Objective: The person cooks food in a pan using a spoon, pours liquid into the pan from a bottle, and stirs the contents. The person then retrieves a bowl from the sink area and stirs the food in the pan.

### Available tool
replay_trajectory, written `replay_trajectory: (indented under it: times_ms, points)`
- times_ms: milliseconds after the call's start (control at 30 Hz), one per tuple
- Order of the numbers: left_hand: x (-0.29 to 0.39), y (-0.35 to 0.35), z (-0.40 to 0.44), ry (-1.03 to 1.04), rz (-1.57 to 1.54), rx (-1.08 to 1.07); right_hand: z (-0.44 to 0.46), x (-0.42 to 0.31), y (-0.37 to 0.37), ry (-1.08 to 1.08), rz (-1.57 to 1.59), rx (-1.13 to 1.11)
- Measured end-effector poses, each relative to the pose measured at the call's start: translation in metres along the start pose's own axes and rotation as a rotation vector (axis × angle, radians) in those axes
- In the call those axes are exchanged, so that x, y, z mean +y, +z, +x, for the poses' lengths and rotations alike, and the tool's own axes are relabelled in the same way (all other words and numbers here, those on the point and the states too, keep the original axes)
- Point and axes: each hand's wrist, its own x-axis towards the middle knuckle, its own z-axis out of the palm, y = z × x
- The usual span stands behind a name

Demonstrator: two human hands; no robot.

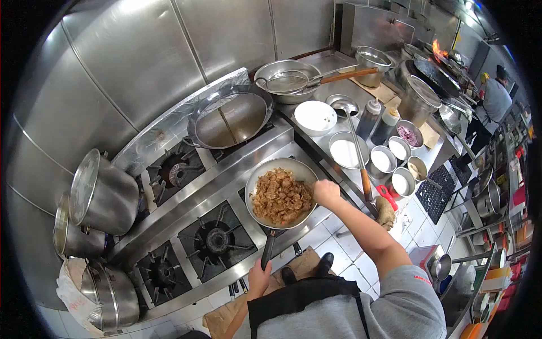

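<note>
At stove's (197, 292) front edge, wrapping left hand's (259, 279) fingers round handle (269, 248) to steady pan (255, 179); curling right hand's (328, 194) fingers, cannot tell round what.

Browned, chopped food (280, 195) lies heaped in the round pan (305, 172).

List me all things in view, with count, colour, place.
Pan: one, grey, centre
Food: one heap, brown, in pan
Wok: one, dark, behind pan
Burners: three uncovered, dark, left
Big pots: several, silver, far left
Bowl: one, white, beyond pan
Strainer: one, silver, top centre
Ladle: one, silver and brown, counter
Bottles: two, dark, counter
Small containers: several, silver, counter
Flame: one, orange, far right
Co-worker: one, grey-shirted, far right
Left hand: one, bare, on pan handle
Right hand: one, bare, by pan rim
</note>
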Motion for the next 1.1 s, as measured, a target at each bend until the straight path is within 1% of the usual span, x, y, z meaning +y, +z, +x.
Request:
replay_trajectory:
  times_ms: [33, 67, 133, 233, 300, 333, 433, 467, 567, 633, 700, 800, 900, 967, 1000, 1033, 1067, 1100]
  points:
    - [0.001, 0.000, 0.000, 0.000, -0.004, -0.001, 0.000, -0.007, -0.014, 0.004, -0.021, 0.033]
    - [0.002, 0.000, 0.001, -0.003, 0.002, -0.002, 0.000, -0.019, -0.022, -0.052, -0.059, 0.073]
    - [0.003, -0.001, 0.000, -0.014, 0.016, -0.006, 0.002, -0.047, -0.014, -0.158, -0.055, 0.097]
    - [0.004, -0.003, 0.001, -0.037, 0.006, -0.036, -0.011, -0.088, 0.007, -0.365, -0.091, 0.152]
    - [-0.003, 0.002, 0.002, -0.022, 0.016, -0.025, -0.006, -0.102, 0.050, -0.352, -0.046, 0.087]
    - [-0.004, 0.002, 0.003, -0.013, 0.022, -0.019, -0.025, -0.103, 0.035, -0.520, -0.160, 0.078]
    - [-0.002, 0.000, 0.003, -0.031, 0.032, -0.034, -0.049, -0.085, 0.051, -0.529, -0.049, 0.045]
    - [0.000, 0.000, 0.002, -0.034, 0.020, -0.029, -0.053, -0.072, 0.050, -0.595, -0.097, 0.072]
    - [0.002, -0.001, 0.001, -0.033, -0.012, -0.017, -0.036, -0.050, 0.037, -0.660, -0.178, 0.075]
    - [-0.001, -0.001, 0.001, -0.021, -0.029, -0.021, -0.024, -0.055, 0.003, -0.649, -0.225, 0.091]
    - [0.000, -0.001, 0.001, -0.016, -0.002, -0.020, -0.001, -0.061, -0.008, -0.509, -0.117, 0.225]
    - [0.003, -0.002, 0.000, -0.032, 0.014, -0.027, 0.036, -0.071, -0.017, -0.363, -0.196, 0.077]
    - [0.001, 0.001, 0.001, -0.051, 0.014, -0.013, 0.044, -0.077, -0.003, -0.256, -0.143, -0.053]
    - [-0.001, 0.003, 0.000, -0.045, 0.022, 0.008, 0.043, -0.074, 0.035, -0.214, -0.045, -0.024]
    - [-0.001, 0.003, 0.000, -0.034, 0.028, 0.022, 0.033, -0.072, 0.038, -0.256, -0.056, -0.006]
    - [0.000, 0.004, -0.001, -0.024, 0.033, 0.034, 0.027, -0.068, 0.038, -0.297, -0.069, 0.010]
    - [0.000, 0.005, -0.001, -0.024, 0.034, 0.041, 0.029, -0.063, 0.034, -0.264, -0.068, -0.025]
    - [0.003, 0.004, -0.003, -0.023, 0.034, 0.048, 0.028, -0.062, 0.012, -0.231, -0.067, -0.059]
